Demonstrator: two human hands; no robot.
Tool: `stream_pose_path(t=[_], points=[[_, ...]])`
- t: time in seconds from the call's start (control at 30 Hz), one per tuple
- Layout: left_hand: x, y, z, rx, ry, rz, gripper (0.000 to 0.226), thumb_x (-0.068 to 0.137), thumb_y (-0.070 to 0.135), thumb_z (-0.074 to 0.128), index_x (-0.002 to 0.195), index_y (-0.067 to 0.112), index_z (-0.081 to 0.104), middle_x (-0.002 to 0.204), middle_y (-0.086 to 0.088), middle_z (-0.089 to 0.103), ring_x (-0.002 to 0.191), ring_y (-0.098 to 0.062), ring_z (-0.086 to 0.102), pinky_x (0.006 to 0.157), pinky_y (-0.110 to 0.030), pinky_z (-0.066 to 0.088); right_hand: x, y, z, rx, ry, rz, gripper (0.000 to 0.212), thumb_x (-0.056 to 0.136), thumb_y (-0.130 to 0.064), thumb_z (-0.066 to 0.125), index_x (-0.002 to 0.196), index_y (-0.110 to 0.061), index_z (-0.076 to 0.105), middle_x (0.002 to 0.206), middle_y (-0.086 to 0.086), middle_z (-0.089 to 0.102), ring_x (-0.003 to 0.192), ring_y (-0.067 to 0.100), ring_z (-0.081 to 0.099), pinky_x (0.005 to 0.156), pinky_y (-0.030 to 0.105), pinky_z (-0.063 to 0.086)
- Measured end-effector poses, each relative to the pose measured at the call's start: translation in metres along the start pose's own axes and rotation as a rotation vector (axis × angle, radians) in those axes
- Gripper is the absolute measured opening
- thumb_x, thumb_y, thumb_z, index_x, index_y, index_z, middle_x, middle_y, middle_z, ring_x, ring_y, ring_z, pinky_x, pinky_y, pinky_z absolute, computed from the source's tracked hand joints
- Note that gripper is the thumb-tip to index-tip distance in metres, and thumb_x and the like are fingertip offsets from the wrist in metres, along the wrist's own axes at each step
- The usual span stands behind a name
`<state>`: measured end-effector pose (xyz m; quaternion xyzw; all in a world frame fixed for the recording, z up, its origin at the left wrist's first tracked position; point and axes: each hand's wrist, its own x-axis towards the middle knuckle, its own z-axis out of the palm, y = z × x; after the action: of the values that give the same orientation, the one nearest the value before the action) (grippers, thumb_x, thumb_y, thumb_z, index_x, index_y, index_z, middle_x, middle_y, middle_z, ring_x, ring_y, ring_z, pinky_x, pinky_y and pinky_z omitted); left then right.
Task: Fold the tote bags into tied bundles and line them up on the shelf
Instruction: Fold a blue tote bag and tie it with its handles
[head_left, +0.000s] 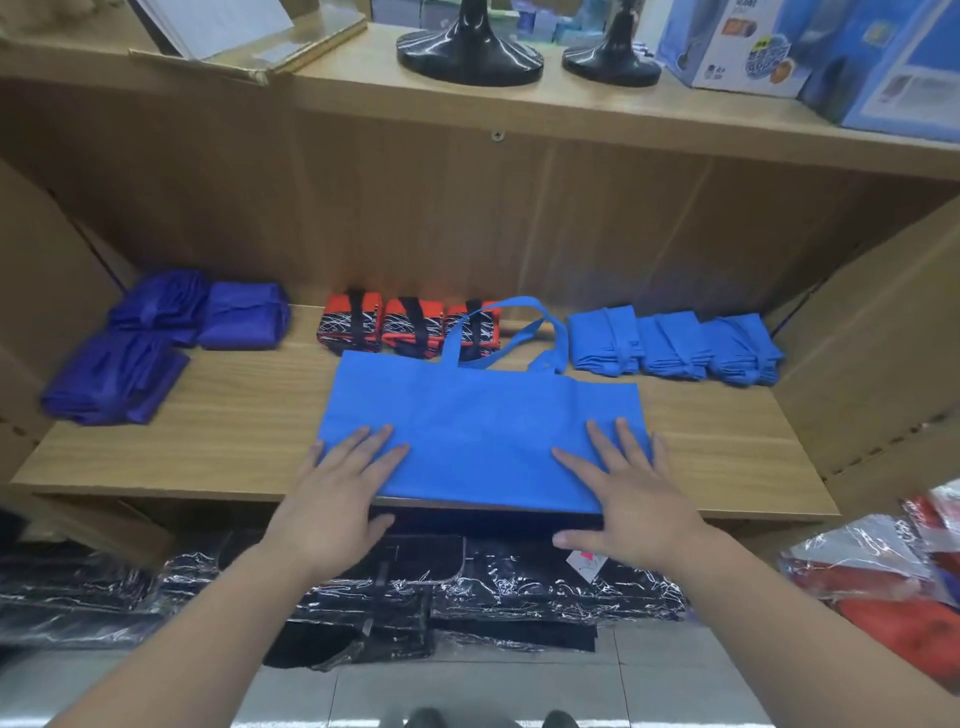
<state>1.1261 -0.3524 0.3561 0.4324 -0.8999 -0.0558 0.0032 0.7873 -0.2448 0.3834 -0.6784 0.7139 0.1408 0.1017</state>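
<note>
Step, by the look of it: smoothing the blue tote bag (483, 431) flat ahead of the first fold. Not folded, not tied. Spread on the shelf (234, 431), near edge right at the front lip, handles (498, 327) looped toward the back, overlapping one of the orange patterned bundles (410, 325).

Left hand (332, 499): released, fingers straight and spread, pressing the bag's near-left corner, thumb hanging below the shelf board. Right hand (634, 499): same, flat on the near-right corner, gripping nothing.

Already along the back: purple bundles (156, 343) at left (ragged, front one skewed), three orange patterned in the middle, three light blue bundles (675, 345) at right. Likely slot for this one: beside the light blue set. Judgement only.

Next move probably calling for: pinch one side edge, fold across into a narrow strip, other palm pinning the cloth against sliding on the wood. Then fold up toward the handles, leaving them free for the knot. Thin fabric, likely springy; expect creases to need pressing.

Hard to tell: purple count (blurred, three at a guess), knot detail on any bundle, small tab or snap at the handle base. Under the shelf: wrapped dark packs (363, 597), contents unclear. Red packs (883, 582) cut off at the right edge. Black stands (470, 52) and boxes (779, 47) up top, cropped.
</note>
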Motion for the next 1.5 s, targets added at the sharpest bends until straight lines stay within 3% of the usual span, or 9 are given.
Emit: stream_pose_path(t=[0.13, 0.33, 0.5, 0.63, 0.73, 0.83, 1.07, 1.3, 1.5], points=[[0.007, -0.015, -0.006, 0.009, 0.016, 0.030, 0.075, 0.074, 0.049, 0.080, 0.142, 0.031, 0.055, 0.153, 0.001, 0.048, 0.127, -0.026, 0.054, 0.092, -0.048, 0.051, -0.004, 0.013, 0.011, 0.072, 0.117, -0.123, 0.080, 0.096, -0.048, 0.057, 0.158, -0.041, 0.007, 0.162, -0.022, -0.010, 0.156, 0.013, 0.000, 0.123, 0.033, -0.007], [0.010, -0.028, -0.023, -0.148, 0.004, 0.031, 0.064, 0.075, 0.034, 0.071, 0.138, 0.026, 0.062, 0.137, 0.003, 0.063, 0.115, -0.025, 0.054, 0.098, -0.041, 0.048, -0.013, 0.026, 0.000, 0.340, 0.119, -0.114, 0.065, 0.092, -0.012, 0.060, 0.149, -0.039, 0.044, 0.156, -0.023, 0.032, 0.145, 0.000, 0.029, 0.118, 0.019, 0.020], [0.013, -0.041, -0.042, -0.571, -0.036, -0.115, 0.013, 0.085, 0.028, 0.079, 0.094, 0.032, 0.071, 0.082, 0.021, 0.070, 0.078, 0.003, 0.061, 0.072, -0.018, 0.044, -0.017, 0.048, -0.020, 0.698, 0.149, 0.085, 0.031, 0.083, -0.010, 0.080, 0.106, -0.030, 0.073, 0.106, -0.014, 0.074, 0.093, -0.005, 0.066, 0.091, 0.023, 0.049], [0.024, -0.050, -0.045, -0.750, -0.009, -0.275, 0.019, 0.080, 0.030, 0.085, 0.077, 0.024, 0.067, 0.060, 0.017, 0.058, 0.062, -0.013, 0.050, 0.061, -0.029, 0.037, -0.017, 0.060, -0.025, 0.955, 0.212, 0.229, 0.026, 0.079, -0.018, 0.085, 0.096, -0.031, 0.071, 0.101, -0.015, 0.071, 0.086, 0.002, 0.062, 0.072, 0.009, 0.041], [0.032, -0.051, -0.040, -0.874, 0.139, -0.393, 0.029, 0.072, 0.046, 0.083, 0.079, 0.026, 0.063, 0.065, 0.009, 0.061, 0.063, -0.019, 0.052, 0.064, -0.034, 0.041, -0.008, 0.060, -0.021, 1.010, 0.337, 0.327, 0.023, 0.080, -0.024, 0.084, 0.094, -0.029, 0.066, 0.104, -0.015, 0.067, 0.091, 0.005, 0.059, 0.077, 0.018, 0.042], [0.044, -0.043, -0.031, -0.829, 0.220, -0.475, 0.027, 0.086, 0.038, 0.078, 0.086, 0.020, 0.057, 0.080, -0.005, 0.067, 0.077, -0.029, 0.062, 0.072, -0.042, 0.048, 0.007, 0.057, -0.018, 0.952, 0.413, 0.344, 0.023, 0.084, -0.028, 0.081, 0.091, -0.030, 0.059, 0.097, -0.006, 0.066, 0.092, 0.019, 0.060, 0.075, 0.032, 0.041], [0.043, -0.021, -0.014, -0.553, 0.303, -0.551, 0.023, 0.092, 0.023, 0.070, 0.103, 0.010, 0.054, 0.086, -0.010, 0.058, 0.084, -0.036, 0.056, 0.071, -0.038, 0.041, 0.035, 0.046, -0.021, 0.586, 0.335, 0.353, 0.024, 0.094, -0.040, 0.065, 0.107, -0.025, 0.052, 0.094, 0.001, 0.061, 0.091, 0.030, 0.058, 0.071, 0.036, 0.040], [0.040, -0.020, -0.002, -0.263, 0.339, -0.559, 0.055, 0.088, 0.023, 0.074, 0.135, 0.001, 0.056, 0.126, -0.019, 0.062, 0.114, -0.043, 0.053, 0.099, -0.052, 0.041, 0.058, 0.060, -0.013, 0.331, 0.443, 0.091, 0.020, 0.091, -0.037, 0.067, 0.097, -0.020, 0.057, 0.095, 0.000, 0.060, 0.097, 0.027, 0.055, 0.082, 0.040, 0.045], [0.043, -0.025, -0.005, -0.189, 0.310, -0.569, 0.045, 0.085, 0.030, 0.075, 0.121, 0.006, 0.064, 0.110, -0.017, 0.068, 0.103, -0.042, 0.057, 0.090, -0.050, 0.046, 0.063, 0.049, -0.001, 0.355, 0.591, 0.177, 0.039, 0.079, -0.028, 0.079, 0.116, -0.028, 0.066, 0.103, 0.002, 0.059, 0.101, 0.031, 0.053, 0.088, 0.048, 0.044]])
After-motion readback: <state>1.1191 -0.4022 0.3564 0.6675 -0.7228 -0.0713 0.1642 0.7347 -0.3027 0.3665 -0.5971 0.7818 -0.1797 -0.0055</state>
